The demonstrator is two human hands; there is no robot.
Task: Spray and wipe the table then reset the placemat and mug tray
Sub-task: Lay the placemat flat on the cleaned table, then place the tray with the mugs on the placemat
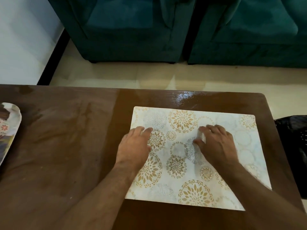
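- A brown table [66, 146] fills the view from above, with green sofas [166, 30] beyond it.
- A floral placemat [191, 163] lies flat on the right half of the table, slightly askew to the table edge.
- The left hand [134, 146] rests on the placemat's left part, palm down, fingers straight and close together.
- The right hand [216, 143] rests near the placemat's middle, fingers loosely spread and lightly bent, pinching nothing I can make out.
- A tray [10, 130] shows only partly at the far left edge, well apart from the placemat; no mug is clearly visible.
- A wet patch [184, 96] shines just beyond the placemat's far edge.
- Risk, as I judge it: the placemat may slide over damp wood, trap moisture beneath, or end up crooked if one hand pushes harder.
- A dark basket [292, 146] stands beside the table's right end.
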